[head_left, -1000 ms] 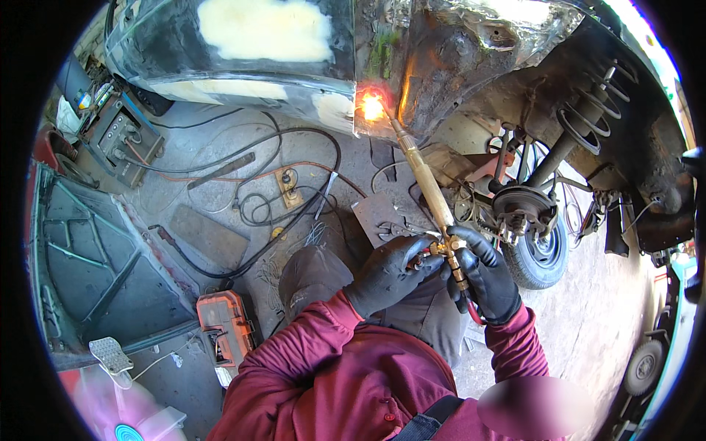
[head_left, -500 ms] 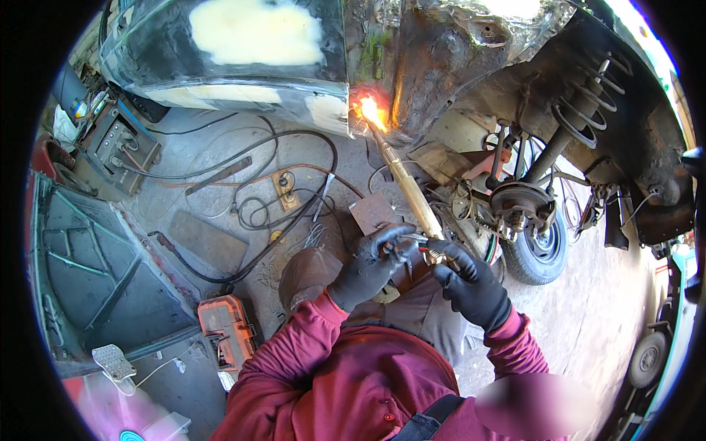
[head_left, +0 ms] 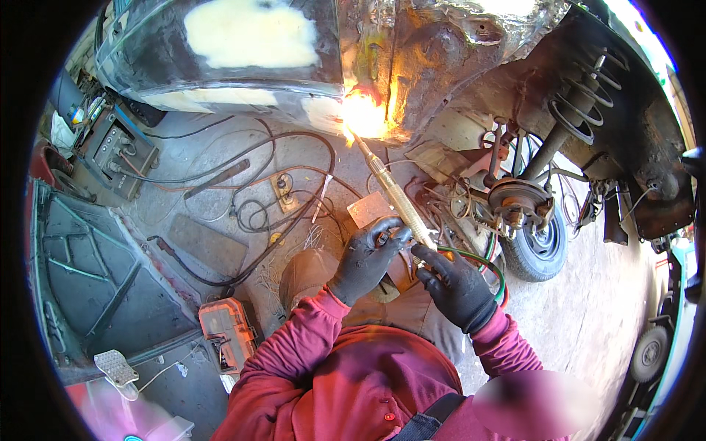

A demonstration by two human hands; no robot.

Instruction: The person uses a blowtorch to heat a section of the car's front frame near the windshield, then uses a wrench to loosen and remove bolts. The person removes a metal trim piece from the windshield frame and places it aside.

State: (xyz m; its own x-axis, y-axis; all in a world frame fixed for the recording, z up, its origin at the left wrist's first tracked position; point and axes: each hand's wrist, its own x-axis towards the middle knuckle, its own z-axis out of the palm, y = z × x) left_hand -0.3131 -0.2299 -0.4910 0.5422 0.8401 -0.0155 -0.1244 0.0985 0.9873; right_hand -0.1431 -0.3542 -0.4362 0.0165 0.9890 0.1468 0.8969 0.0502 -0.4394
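My right hand [head_left: 454, 287], in a dark glove, grips the rear end of a long brass gas torch [head_left: 397, 198]. My left hand [head_left: 365, 259], also gloved, touches the torch body just ahead of it, fingers curled at its valve. The torch points up and away to a bright flame [head_left: 362, 114] playing on the lower edge of a car body panel [head_left: 243, 81], where dark paint meets rusty bare metal [head_left: 441, 66]. Green and red hoses [head_left: 494, 275] loop from the torch's rear behind my right hand.
A bare brake hub [head_left: 515, 202] and coil spring [head_left: 577, 110] stand to the right, a small wheel [head_left: 540, 253] below them. Cables [head_left: 250, 213] lie over the concrete floor. A battery box [head_left: 118, 151] sits far left, an orange tool case [head_left: 228, 334] near my left elbow.
The flame has grown brighter and sits lower left on the panel seam. My left hand has shifted along the torch body; both hands stay on the torch.
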